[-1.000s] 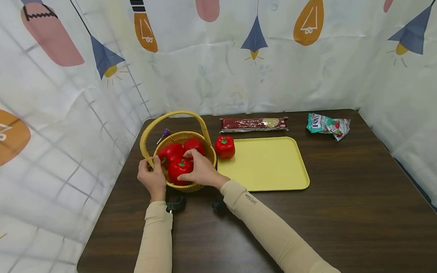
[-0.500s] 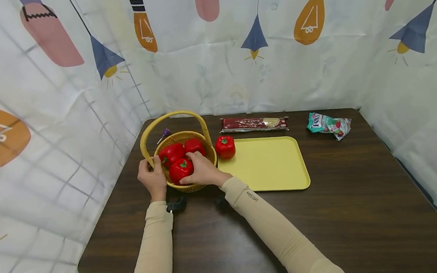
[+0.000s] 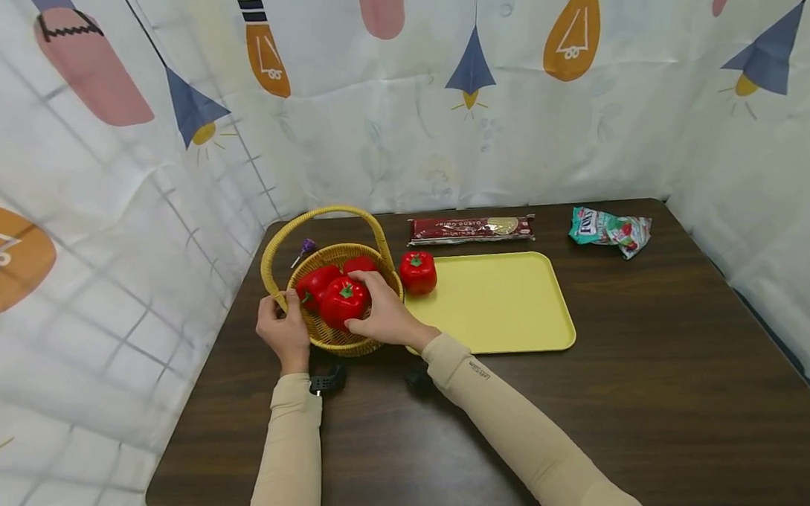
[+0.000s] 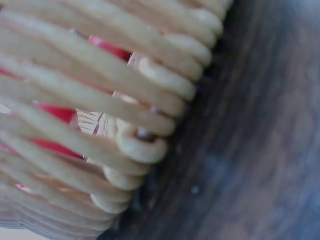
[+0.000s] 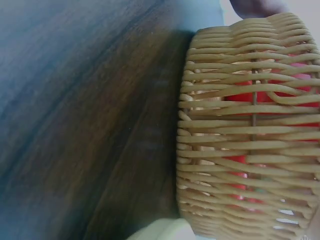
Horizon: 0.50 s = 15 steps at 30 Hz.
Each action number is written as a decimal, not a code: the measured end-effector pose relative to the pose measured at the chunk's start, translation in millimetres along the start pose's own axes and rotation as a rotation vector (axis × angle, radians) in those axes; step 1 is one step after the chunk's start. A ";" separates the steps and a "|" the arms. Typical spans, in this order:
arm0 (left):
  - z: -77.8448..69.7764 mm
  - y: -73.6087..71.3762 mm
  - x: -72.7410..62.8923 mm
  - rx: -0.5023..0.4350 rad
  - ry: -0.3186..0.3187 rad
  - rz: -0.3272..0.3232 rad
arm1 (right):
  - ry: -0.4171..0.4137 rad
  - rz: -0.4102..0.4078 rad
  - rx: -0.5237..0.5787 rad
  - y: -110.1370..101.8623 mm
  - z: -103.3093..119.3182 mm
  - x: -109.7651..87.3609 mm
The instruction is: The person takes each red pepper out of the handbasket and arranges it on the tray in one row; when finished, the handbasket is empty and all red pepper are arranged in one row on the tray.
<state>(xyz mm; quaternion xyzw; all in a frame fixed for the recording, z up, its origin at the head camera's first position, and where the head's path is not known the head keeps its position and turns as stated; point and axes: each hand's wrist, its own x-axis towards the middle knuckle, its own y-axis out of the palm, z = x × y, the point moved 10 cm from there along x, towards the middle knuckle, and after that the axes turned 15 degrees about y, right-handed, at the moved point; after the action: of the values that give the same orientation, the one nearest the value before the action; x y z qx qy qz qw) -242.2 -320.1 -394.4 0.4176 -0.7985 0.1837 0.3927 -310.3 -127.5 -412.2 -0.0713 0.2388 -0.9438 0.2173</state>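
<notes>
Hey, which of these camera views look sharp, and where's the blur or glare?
Head view: fairly sharp, soft even light, small glints on the peppers; left wrist view: blurry, the basket soft and the table smeared with a pale sheen; right wrist view: basket weave clearer, table soft and bluish toward the upper left.

Left of the right grip (image 3: 389,312), a red pepper (image 3: 314,283) and the left grip (image 3: 285,331) fill the way; beyond, the basket handle (image 3: 339,209) arches across. Just far-right stands another pepper (image 3: 418,274). Rightward, over the low yellow tray (image 3: 510,309) and worktop (image 3: 676,367), passage is free.
</notes>
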 end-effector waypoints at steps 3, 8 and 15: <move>-2.3 1.3 0.4 -0.001 0.008 0.012 | -0.016 -0.016 0.080 -8.8 -1.9 -5.8; -3.6 1.2 1.8 0.000 0.020 0.009 | -0.029 -0.029 0.206 -22.8 -7.7 -16.1; -1.2 -0.5 0.0 0.007 0.012 -0.004 | -0.014 -0.037 0.293 -39.2 -18.8 -27.7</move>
<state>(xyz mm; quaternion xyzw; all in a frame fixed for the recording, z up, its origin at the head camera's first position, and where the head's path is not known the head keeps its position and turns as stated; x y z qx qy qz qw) -241.2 -319.6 -393.6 0.4195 -0.7946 0.1882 0.3965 -304.7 -76.3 -410.6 -0.0498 0.0955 -0.9718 0.2096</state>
